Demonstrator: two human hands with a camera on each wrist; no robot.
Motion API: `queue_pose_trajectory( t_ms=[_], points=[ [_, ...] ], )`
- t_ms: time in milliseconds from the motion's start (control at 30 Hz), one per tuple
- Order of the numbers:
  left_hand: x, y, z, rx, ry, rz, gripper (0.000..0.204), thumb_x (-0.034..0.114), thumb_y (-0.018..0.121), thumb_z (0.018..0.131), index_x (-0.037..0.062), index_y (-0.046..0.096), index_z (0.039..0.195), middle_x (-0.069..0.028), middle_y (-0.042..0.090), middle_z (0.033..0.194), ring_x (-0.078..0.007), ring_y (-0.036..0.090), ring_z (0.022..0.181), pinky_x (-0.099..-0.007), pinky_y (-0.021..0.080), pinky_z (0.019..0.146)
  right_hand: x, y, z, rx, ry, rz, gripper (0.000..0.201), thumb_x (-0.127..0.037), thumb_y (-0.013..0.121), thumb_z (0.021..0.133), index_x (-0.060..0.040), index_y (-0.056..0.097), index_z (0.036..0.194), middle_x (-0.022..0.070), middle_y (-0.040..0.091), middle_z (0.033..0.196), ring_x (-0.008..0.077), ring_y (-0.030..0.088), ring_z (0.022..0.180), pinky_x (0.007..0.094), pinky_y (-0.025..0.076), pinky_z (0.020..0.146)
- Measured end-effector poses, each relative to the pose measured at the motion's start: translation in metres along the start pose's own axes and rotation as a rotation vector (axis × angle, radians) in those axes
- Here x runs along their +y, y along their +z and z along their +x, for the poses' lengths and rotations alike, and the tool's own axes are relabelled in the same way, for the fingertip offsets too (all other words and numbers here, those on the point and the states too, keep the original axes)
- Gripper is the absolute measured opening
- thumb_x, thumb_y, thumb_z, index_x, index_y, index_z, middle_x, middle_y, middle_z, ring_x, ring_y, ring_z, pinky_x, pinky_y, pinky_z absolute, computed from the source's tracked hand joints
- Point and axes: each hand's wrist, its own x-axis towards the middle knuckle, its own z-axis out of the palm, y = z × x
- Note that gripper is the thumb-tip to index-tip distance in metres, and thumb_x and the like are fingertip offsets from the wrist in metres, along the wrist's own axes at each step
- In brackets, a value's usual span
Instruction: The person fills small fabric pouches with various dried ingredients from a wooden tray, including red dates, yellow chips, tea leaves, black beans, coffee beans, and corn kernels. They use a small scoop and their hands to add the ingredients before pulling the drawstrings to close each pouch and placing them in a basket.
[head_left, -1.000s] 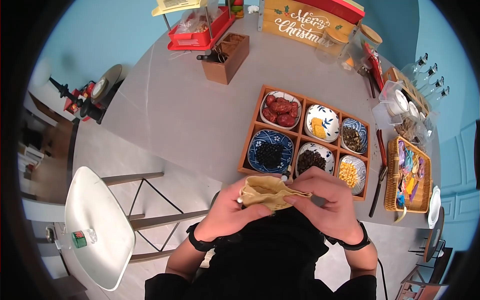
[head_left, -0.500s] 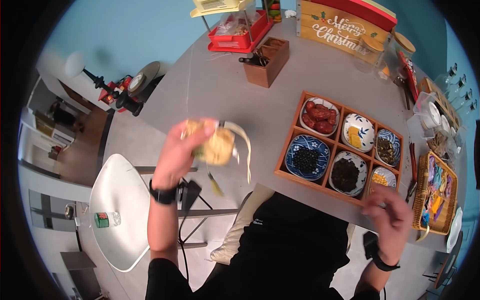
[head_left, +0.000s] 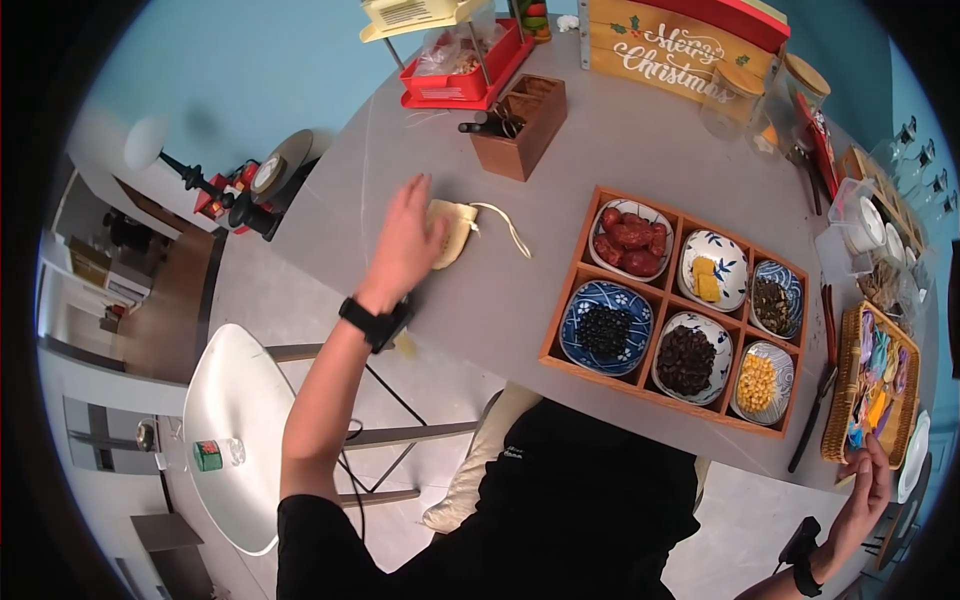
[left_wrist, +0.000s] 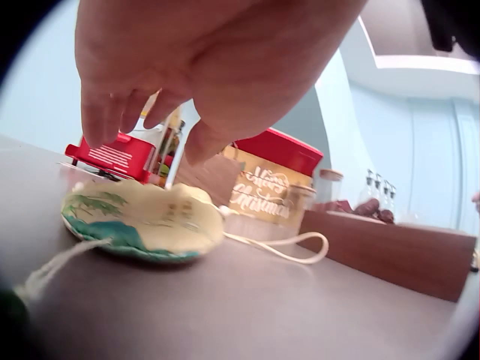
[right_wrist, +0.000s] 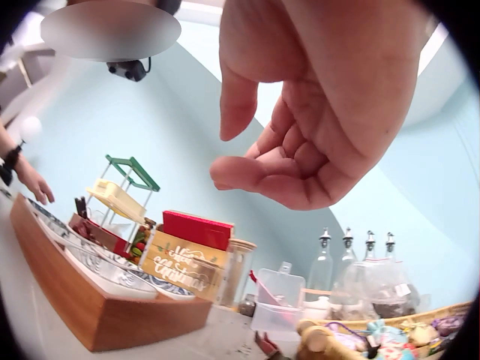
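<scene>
A small cream fabric pouch point(head_left: 456, 236) with a looped cord lies on the grey table point(head_left: 470, 320), left of the compartment tray. The left wrist view shows a green and teal landscape pattern on the pouch point(left_wrist: 142, 225). Just over it is my left hand point(head_left: 398, 250), fingers extended, overlapping the pouch's left side in the head view. My right hand point(head_left: 866, 490) is at the near end of a wicker basket point(head_left: 842, 390) holding colourful pouches and tassels. Its fingers are loosely bent, and the right wrist view shows nothing held in that hand point(right_wrist: 322, 112).
A wooden tray point(head_left: 640, 392) holds bowls of red dates point(head_left: 632, 245), black beans point(head_left: 606, 332), dark brown pieces point(head_left: 686, 360), corn kernels point(head_left: 757, 384) and more. Behind stand a wooden caddy point(head_left: 515, 150), a red rack point(head_left: 450, 88) and a Christmas box point(head_left: 670, 50). A white chair point(head_left: 215, 440) stands left.
Both hands held the pouch in front of the body. My left hand carried it left and released it onto the table, while my right hand moved right to the basket.
</scene>
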Motion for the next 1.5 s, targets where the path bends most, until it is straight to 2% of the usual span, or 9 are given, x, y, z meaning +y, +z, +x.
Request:
queue_pose_trajectory(
  t_ms=[67,200,500,667,800,867,1133,1267,1500],
  points=[
    [0.009,0.011,-0.017,-0.105,0.264,0.319,0.07,0.035,0.058,0.094,-0.0093,0.032,0.142,-0.0278,0.027,0.15,-0.0394,0.029,0.14,-0.0406,0.029,0.114,0.005,-0.015,0.001,0.032,0.013,-0.042,0.031,-0.015,0.055,0.095,0.0034,0.06,0.12,0.0049,0.06,0.083,0.01,0.052,0.073,0.0238,0.043,0.075],
    [0.009,0.022,-0.032,-0.395,0.03,0.407,0.088,0.055,0.043,0.096,-0.0033,0.007,0.151,-0.024,0.003,0.158,-0.033,0.0,0.148,-0.0403,0.009,0.12,-0.01,-0.036,0.013,0.107,0.139,-0.203,0.028,-0.014,0.06,0.093,0.0037,0.064,0.115,0.0059,0.066,0.096,0.0131,0.061,0.087,0.0277,0.049,0.078],
    [0.002,0.034,-0.013,-0.332,0.026,0.577,0.078,0.046,0.044,0.098,-0.0026,0.013,0.151,-0.0219,0.007,0.159,-0.0344,0.003,0.148,-0.0409,0.006,0.119,0.073,-0.099,0.098,-0.038,0.225,-0.523,0.033,-0.025,0.064,0.089,0.0041,0.067,0.104,0.0124,0.069,0.083,0.017,0.065,0.07,0.0304,0.05,0.067],
    [0.032,-0.003,-0.021,-0.225,0.101,-0.094,0.068,0.033,0.047,0.1,-0.0017,0.019,0.151,-0.0197,0.019,0.158,-0.0308,0.019,0.146,-0.0397,0.019,0.117,0.068,-0.067,0.103,-0.187,0.239,-0.622,0.041,-0.037,0.07,0.082,0.001,0.07,0.097,0.0169,0.069,0.084,0.0247,0.068,0.074,0.0352,0.051,0.071],
    [0.06,-0.031,-0.046,-0.045,-0.001,-0.729,0.042,0.026,0.046,0.102,-0.0033,0.05,0.132,-0.0153,0.063,0.109,-0.0188,0.06,0.1,-0.032,0.042,0.097,0.066,-0.033,0.102,-0.305,0.217,-0.781,0.05,-0.042,0.074,0.074,0.0015,0.067,0.097,0.022,0.068,0.088,0.0355,0.066,0.086,0.0407,0.051,0.076],
    [0.093,-0.021,-0.07,0.145,0.04,-0.932,0.031,0.03,0.045,0.102,0.0018,0.055,0.095,-0.0022,0.049,0.067,-0.0078,0.046,0.058,-0.0208,0.036,0.055,0.075,-0.028,0.103,-0.322,0.169,-0.851,0.047,-0.04,0.073,0.073,0.0019,0.065,0.093,0.0234,0.067,0.088,0.0372,0.065,0.087,0.0426,0.051,0.076],
    [0.151,0.016,-0.142,-0.329,0.184,-1.463,0.039,0.032,0.045,0.102,0.0057,0.044,0.074,-0.0003,0.034,0.045,-0.0098,0.034,0.037,-0.0236,0.027,0.039,0.008,-0.067,0.054,0.083,0.164,-0.176,0.021,-0.014,0.07,0.082,-0.0004,0.058,0.093,0.0033,0.062,0.081,0.0103,0.058,0.073,0.0258,0.047,0.067],
    [0.217,0.025,-0.156,-0.607,0.005,-1.038,0.025,0.018,0.058,0.094,-0.0026,0.056,0.109,-0.0095,0.059,0.069,-0.013,0.057,0.061,-0.025,0.047,0.057,-0.031,-0.049,0.004,0.045,0.088,0.188,0.039,-0.007,0.07,0.081,0.0021,0.057,0.116,0.0022,0.064,0.099,0.0084,0.059,0.088,0.0239,0.048,0.076],
    [0.277,0.064,-0.159,-0.835,0.446,-0.918,0.059,0.017,0.074,0.083,0.0041,0.048,0.134,-0.0131,0.056,0.122,-0.0251,0.063,0.095,-0.0316,0.05,0.086,-0.051,0.057,-0.048,-0.279,-0.221,0.238,0.051,-0.003,0.081,0.069,-0.0007,0.059,0.115,0.01,0.062,0.101,0.0173,0.06,0.084,0.0303,0.049,0.076]
  ],
)
